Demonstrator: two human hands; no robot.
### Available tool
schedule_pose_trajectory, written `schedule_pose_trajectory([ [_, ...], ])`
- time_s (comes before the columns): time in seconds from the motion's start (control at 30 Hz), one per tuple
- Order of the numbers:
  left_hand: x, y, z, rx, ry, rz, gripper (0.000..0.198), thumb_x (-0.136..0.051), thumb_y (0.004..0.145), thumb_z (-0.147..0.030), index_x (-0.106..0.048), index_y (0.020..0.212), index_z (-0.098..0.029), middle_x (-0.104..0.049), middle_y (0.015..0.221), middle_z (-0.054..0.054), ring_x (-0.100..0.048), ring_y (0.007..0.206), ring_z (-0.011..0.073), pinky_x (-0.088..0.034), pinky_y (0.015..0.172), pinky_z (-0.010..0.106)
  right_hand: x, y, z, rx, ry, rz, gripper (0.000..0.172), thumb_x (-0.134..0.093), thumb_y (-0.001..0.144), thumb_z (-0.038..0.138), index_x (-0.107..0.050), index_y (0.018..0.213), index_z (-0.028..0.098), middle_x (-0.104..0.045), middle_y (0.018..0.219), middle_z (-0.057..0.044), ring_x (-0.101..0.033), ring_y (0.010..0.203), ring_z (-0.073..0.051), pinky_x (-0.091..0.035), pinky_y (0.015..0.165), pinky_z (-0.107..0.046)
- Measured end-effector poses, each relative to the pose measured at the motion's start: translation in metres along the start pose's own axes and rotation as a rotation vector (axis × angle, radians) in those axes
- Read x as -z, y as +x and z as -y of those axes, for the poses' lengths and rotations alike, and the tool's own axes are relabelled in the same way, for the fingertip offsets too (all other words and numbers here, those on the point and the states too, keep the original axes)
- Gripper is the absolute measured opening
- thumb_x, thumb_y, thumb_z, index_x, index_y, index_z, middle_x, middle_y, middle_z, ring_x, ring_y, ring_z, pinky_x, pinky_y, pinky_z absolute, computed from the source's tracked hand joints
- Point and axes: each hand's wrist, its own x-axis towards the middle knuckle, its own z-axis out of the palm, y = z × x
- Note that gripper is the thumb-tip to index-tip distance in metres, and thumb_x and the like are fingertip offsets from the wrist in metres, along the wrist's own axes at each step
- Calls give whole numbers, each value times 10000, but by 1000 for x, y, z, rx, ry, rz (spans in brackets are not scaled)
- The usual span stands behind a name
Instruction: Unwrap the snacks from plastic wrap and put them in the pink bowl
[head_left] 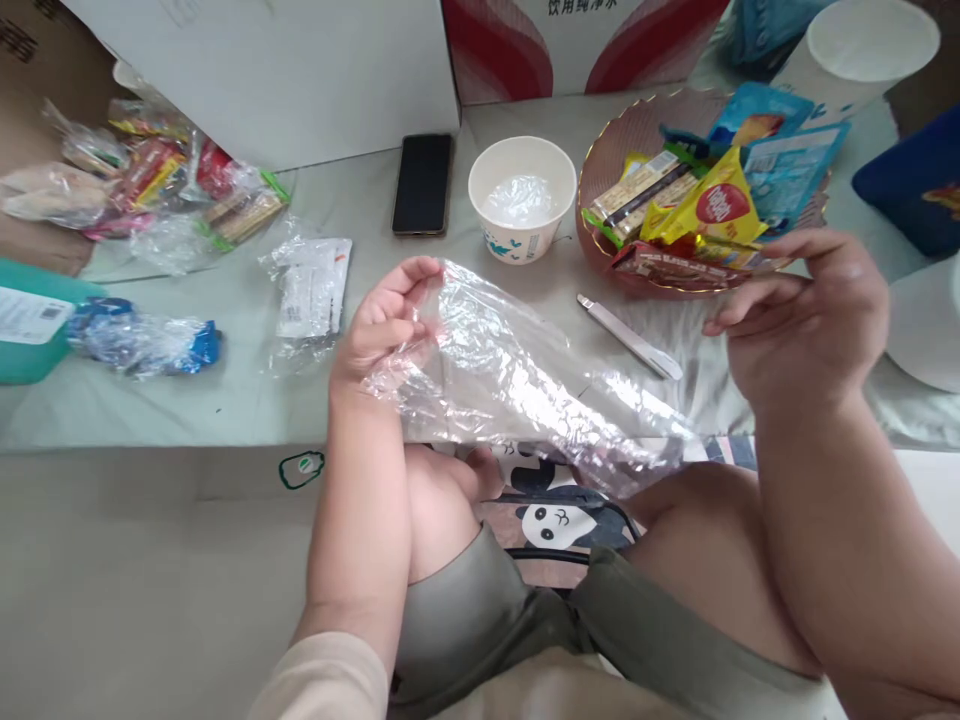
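Observation:
A clear plastic bag (517, 380) hangs from my left hand (390, 325), whose fingers pinch one end of it. The bag stretches rightward over the table's front edge and above my lap, and it looks flat with nothing inside. My right hand (814, 310) is raised apart from the bag, fingers bent and spread, nothing in them. Behind that hand stands a pink ribbed bowl (596, 225) with a gold rim, holding snack packets such as a yellow packet (716, 205). Between my hands on the table lies a slim pale cutter (630, 337).
Behind the bag stand a paper bowl (523, 240) with crumpled clear film inside and a black phone (424, 185). Wrapped snacks (161, 175), a white packet in film (315, 290) and a blue wrapped item (142, 338) lie leftward. Boxes (300, 70) line the back.

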Motion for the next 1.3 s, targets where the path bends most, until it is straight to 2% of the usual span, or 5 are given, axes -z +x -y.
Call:
schedule_pose_trajectory([
  [0.2, -11, -1, 9, 251, 111, 284, 569, -786, 492, -168, -703, 1054, -182, -689, 1166, 133, -630, 513, 151, -434, 449, 300, -52, -34, -7, -400, 31, 577, 539, -863, 654, 437, -587, 1077, 249, -771, 935, -31, -759, 800, -181, -624, 686, -314],
  [0.37, -19, 1, 8, 192, 126, 155, 595, -755, 514, -79, -679, 1085, -227, -716, 1064, 85, -606, 559, 125, -384, 427, 240, -67, -49, -14, -671, -261, 1000, 194, -782, 777, 283, -616, 843, 207, -629, 543, 51, -549, 422, -96, -385, 377, -194],
  [0.67, -16, 17, 16, 84, -140, -205, 187, -646, 807, -349, -610, 953, -237, -696, 961, 32, -489, 527, 77, -381, 433, 212, -60, -35, -15, -472, -147, 692, 324, -820, 773, 409, -573, 780, 200, -563, 561, 60, -551, 465, -85, -443, 450, -214],
  [0.97, -53, -33, 30, 394, -64, 285, 526, -862, 676, -603, -697, 945, -183, -739, 853, 61, -758, 772, 209, -619, 652, 304, -69, -38, -23, -284, -57, 482, 374, -810, 809, 512, -571, 795, 224, -545, 585, 75, -517, 478, -72, -464, 486, -233],
  [1.3, -39, -46, 18, 137, 97, 158, 414, -899, 684, -580, -764, 731, -190, -630, 604, -12, -556, 519, 63, -455, 485, 185, -66, -46, -18, -238, -115, 376, 506, -704, 814, 750, -720, 781, 246, -580, 497, 34, -481, 416, -98, -421, 461, -281],
])
